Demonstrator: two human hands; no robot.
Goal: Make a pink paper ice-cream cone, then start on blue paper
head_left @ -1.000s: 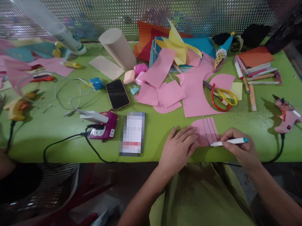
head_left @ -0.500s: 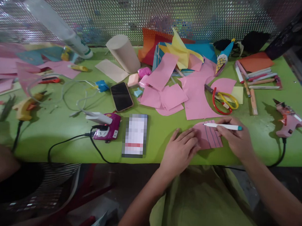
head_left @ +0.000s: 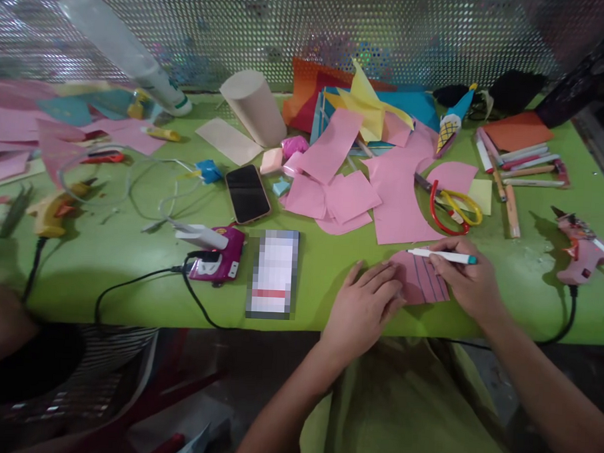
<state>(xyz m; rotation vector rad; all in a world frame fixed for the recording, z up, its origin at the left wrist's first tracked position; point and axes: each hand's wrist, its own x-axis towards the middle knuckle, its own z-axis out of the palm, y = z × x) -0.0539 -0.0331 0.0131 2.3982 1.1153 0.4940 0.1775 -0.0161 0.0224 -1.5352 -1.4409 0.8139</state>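
Observation:
My right hand point(head_left: 467, 277) is closed around a white marker point(head_left: 443, 255) with a teal end. Its tip points left, at the upper edge of a pink paper piece point(head_left: 426, 285) marked with several dark lines. My left hand point(head_left: 363, 299) lies flat on the table with fingers stretched out, its fingertips over the left part of that paper. Just beyond the paper are scissors point(head_left: 457, 210) with red and yellow handles, partly on a large pink sheet point(head_left: 396, 204).
A pink glue gun point(head_left: 578, 252) lies at the right, a yellow one point(head_left: 52, 215) at the left. Markers point(head_left: 528, 156) are piled back right. Two phones point(head_left: 248, 193), a purple power strip point(head_left: 225, 256), cables and paper scraps cover the middle. Another person's arm point(head_left: 2, 327) shows at lower left.
The whole view has shifted slightly. The marker tip has stayed near the paper's upper left edge, and both hands keep nearly the same pose.

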